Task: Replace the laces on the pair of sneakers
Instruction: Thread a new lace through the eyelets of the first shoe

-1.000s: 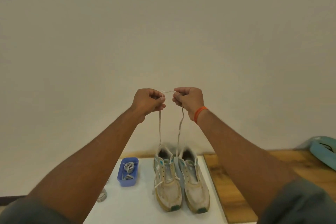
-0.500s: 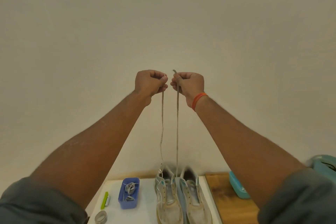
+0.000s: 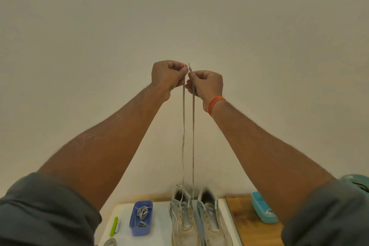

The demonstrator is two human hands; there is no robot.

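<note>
Lace [image 3: 193, 126]: flat woven cloth, matt, greyish, slightly frayed in look.
Left sneaker [image 3: 182, 219]: off-white fabric upper, matt, soiled; teal trim, silver tongue panel with faint sheen.
Right sneaker [image 3: 211, 219]: same off-white fabric, matt, scuffed; teal trim.
Blue tray [image 3: 140, 218]: smooth plastic, low gloss; grey cloth laces [image 3: 142, 212] coiled inside.
Teal container [image 3: 264, 209]: smooth plastic, slight sheen.
White surface [image 3: 159, 233]: smooth, matt.
Wooden top [image 3: 239, 217]: wood, grain visible, satin finish.
Green item [image 3: 114, 225]: smooth plastic, bright.
Wristband [image 3: 215, 104]: orange, matt; material indeterminate.
Sleeves [image 3: 50, 211]: grey cloth, matt, creased.
Wall [image 3: 179, 16]: plain, matt, even.
</note>
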